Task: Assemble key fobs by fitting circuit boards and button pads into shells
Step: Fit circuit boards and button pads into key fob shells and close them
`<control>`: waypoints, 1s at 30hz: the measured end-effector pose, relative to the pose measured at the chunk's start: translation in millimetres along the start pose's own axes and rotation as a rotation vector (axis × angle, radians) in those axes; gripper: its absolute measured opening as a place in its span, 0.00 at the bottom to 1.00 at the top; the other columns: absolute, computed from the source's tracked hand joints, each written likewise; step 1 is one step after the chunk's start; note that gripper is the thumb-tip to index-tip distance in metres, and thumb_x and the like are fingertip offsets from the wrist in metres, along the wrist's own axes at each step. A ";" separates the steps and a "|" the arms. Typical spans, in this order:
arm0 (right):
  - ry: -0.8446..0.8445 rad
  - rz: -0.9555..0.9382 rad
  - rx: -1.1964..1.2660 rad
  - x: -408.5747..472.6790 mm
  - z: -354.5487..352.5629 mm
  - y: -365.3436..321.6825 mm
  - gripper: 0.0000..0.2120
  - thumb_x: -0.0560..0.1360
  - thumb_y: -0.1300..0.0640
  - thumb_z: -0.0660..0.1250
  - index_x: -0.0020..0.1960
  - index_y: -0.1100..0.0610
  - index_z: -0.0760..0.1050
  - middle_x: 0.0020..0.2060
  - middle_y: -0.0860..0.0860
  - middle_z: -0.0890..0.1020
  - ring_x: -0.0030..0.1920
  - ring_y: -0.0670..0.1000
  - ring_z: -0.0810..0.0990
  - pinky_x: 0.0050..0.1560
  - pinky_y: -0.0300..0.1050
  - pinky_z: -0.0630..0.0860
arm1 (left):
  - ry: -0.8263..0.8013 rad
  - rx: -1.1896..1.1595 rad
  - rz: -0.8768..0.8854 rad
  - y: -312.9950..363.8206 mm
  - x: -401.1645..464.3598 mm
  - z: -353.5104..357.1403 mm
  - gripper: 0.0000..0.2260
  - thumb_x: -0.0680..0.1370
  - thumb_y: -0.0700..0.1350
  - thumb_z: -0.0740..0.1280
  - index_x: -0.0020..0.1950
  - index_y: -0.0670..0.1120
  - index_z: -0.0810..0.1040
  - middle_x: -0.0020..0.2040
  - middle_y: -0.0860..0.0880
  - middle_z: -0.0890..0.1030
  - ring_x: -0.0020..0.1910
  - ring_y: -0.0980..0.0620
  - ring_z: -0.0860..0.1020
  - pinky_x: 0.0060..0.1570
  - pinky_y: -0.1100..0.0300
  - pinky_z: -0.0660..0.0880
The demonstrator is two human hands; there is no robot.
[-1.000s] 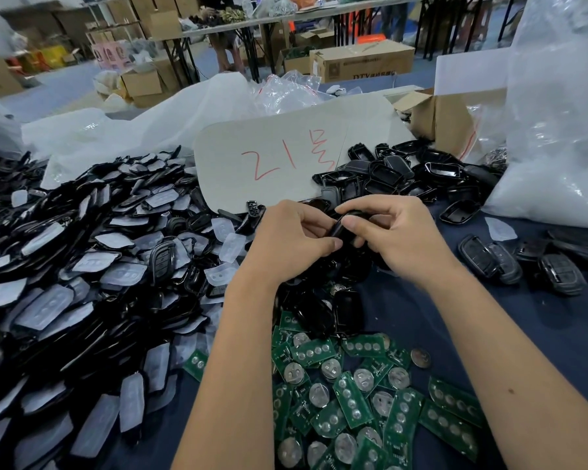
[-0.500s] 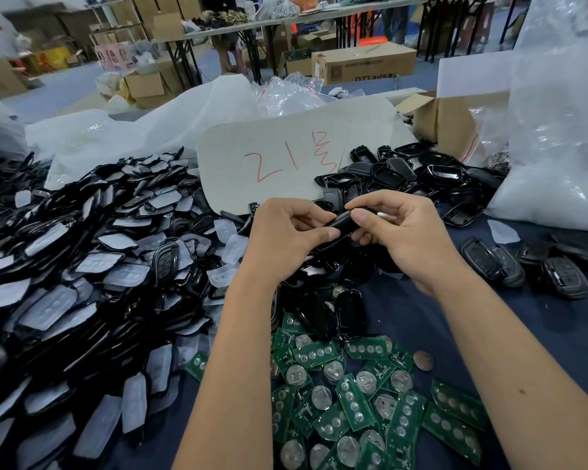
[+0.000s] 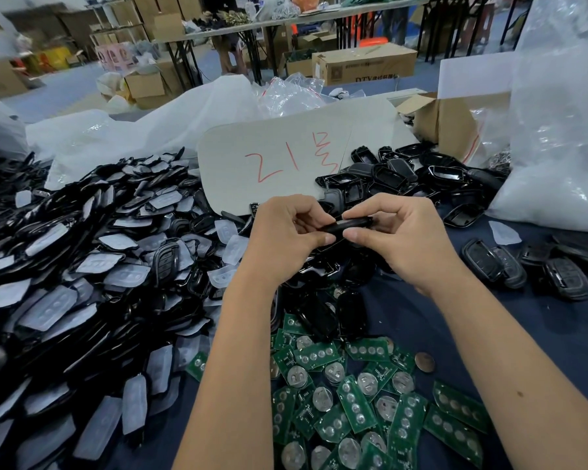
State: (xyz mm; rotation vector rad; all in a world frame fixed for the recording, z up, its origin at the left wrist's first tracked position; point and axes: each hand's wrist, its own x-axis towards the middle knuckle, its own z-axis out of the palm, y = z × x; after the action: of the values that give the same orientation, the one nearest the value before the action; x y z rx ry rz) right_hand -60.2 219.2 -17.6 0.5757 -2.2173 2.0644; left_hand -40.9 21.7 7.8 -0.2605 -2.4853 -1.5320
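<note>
Both hands meet above the bench: left hand [image 3: 286, 237] and right hand [image 3: 401, 239] pinch one black plastic key fob shell [image 3: 348, 225] edge-on, fingers curled. A few closed fobs [image 3: 493, 262] lie right; green circuit boards [image 3: 353, 401] and heaped black shells with grey button pads [image 3: 82, 283] remain. Early, I judge.

- A pale cardboard sheet [image 3: 286, 154], lying just beyond the fingertips [image 3: 326, 220] of both hands, bears red hand-drawn marks: "21", followed by a further red character that looks Korean but cannot be read with certainty.
- A brown cardboard carton [image 3: 364, 64], standing on the floor far beyond the fingers and slightly to their right, has dark print along its lower front edge: the Latin letters "DTV", followed by several characters too small to make out. A small square printed mark sits on its left end; its content is illegible.
- No other print can be read.
</note>
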 end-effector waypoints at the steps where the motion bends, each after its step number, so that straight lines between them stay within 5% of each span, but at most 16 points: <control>1: 0.006 -0.024 -0.033 0.3 1.9 -0.1 0.12 0.71 0.68 0.79 0.49 0.54 0.86 0.42 0.55 0.88 0.45 0.56 0.88 0.52 0.51 0.84 | 0.005 0.021 0.001 -0.2 -0.2 -0.2 0.13 0.68 0.30 0.79 0.41 0.48 0.84 0.35 0.51 0.81 0.33 0.58 0.76 0.38 0.67 0.74; 4: 0.023 -0.074 -0.105 0.1 8.4 -1.4 0.12 0.70 0.70 0.79 0.49 0.58 0.85 0.44 0.55 0.87 0.46 0.59 0.86 0.53 0.56 0.84 | 0.024 0.095 0.020 0.9 -1.8 0.5 0.12 0.67 0.31 0.79 0.40 0.47 0.84 0.34 0.54 0.80 0.32 0.62 0.75 0.36 0.69 0.73; 8: 0.035 -0.100 -0.146 -2.2 12.6 -3.1 0.11 0.69 0.70 0.79 0.48 0.58 0.86 0.44 0.55 0.86 0.46 0.63 0.84 0.49 0.61 0.82 | 0.032 0.137 0.073 4.0 -2.7 6.8 0.13 0.65 0.33 0.79 0.44 0.45 0.83 0.38 0.50 0.84 0.39 0.52 0.82 0.43 0.57 0.81; 11: 0.030 -0.112 -0.181 -2.2 13.0 -4.0 0.11 0.69 0.70 0.79 0.46 0.57 0.85 0.44 0.56 0.85 0.45 0.66 0.82 0.45 0.61 0.80 | 0.043 0.109 0.098 5.4 -2.4 9.3 0.20 0.65 0.35 0.82 0.51 0.47 0.78 0.38 0.51 0.84 0.37 0.54 0.81 0.40 0.63 0.78; 15: -0.036 -0.082 -0.216 -1.3 8.2 -6.4 0.10 0.72 0.68 0.78 0.46 0.54 0.85 0.42 0.51 0.86 0.41 0.53 0.84 0.43 0.52 0.80 | 0.015 0.092 0.086 3.8 -3.3 9.0 0.21 0.65 0.34 0.81 0.52 0.47 0.77 0.35 0.51 0.82 0.34 0.55 0.80 0.38 0.63 0.78; 18: -0.060 -0.088 -0.272 -0.6 3.6 -7.7 0.05 0.75 0.64 0.76 0.48 0.56 0.87 0.44 0.51 0.86 0.47 0.55 0.85 0.53 0.58 0.80 | -0.027 0.056 0.042 1.9 -4.4 9.4 0.21 0.65 0.31 0.80 0.51 0.45 0.77 0.34 0.53 0.82 0.32 0.60 0.78 0.38 0.66 0.76; 25: -0.007 -0.147 -0.347 -1.4 8.5 -10.4 0.03 0.75 0.63 0.76 0.46 0.56 0.87 0.42 0.50 0.85 0.45 0.55 0.84 0.50 0.57 0.79 | -0.052 0.018 0.023 -2.1 -0.5 11.7 0.19 0.66 0.31 0.81 0.51 0.44 0.79 0.34 0.52 0.81 0.31 0.58 0.77 0.37 0.66 0.75; 30: 0.070 -0.008 -0.115 1.3 7.9 -5.6 0.12 0.78 0.55 0.75 0.61 0.51 0.81 0.47 0.49 0.85 0.38 0.50 0.85 0.41 0.41 0.80 | 0.067 -0.165 -0.051 -6.9 1.5 13.1 0.17 0.69 0.33 0.80 0.54 0.47 0.84 0.36 0.50 0.81 0.36 0.53 0.81 0.45 0.57 0.82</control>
State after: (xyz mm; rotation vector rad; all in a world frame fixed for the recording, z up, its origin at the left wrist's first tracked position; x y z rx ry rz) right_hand -58.0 211.0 -12.7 0.4939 -2.2719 1.9071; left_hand -45.2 30.4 -3.4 -0.1700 -2.3345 -1.7400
